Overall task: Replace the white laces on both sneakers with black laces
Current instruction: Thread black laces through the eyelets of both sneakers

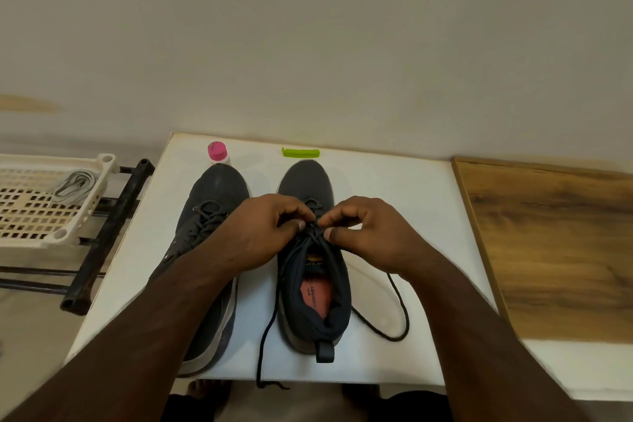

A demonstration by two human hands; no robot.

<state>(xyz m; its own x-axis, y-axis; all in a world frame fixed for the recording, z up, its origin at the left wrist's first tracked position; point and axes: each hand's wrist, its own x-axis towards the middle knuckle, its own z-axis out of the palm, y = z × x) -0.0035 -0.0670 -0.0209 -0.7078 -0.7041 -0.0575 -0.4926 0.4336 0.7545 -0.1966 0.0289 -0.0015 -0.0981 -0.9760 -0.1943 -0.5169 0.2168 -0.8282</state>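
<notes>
Two dark grey sneakers stand side by side on a white table [394, 188], toes away from me. The left sneaker [212, 202] is laced in black, and my left forearm crosses over its heel. Over the tongue of the right sneaker [308, 181], my left hand [263, 233] and my right hand [370, 233] both pinch the black lace [400, 312] at the upper eyelets. One loose lace end loops on the table to the right; the other hangs over the front edge. White laces [73, 187] lie bundled in a cream basket [41, 216] on the left.
A bottle with a pink cap [218, 151] stands behind the left sneaker, and a lime green clip [300, 152] lies behind the right one. A wooden board [555, 243] adjoins the table on the right. A black metal rack [106, 233] carries the basket. A wall rises behind.
</notes>
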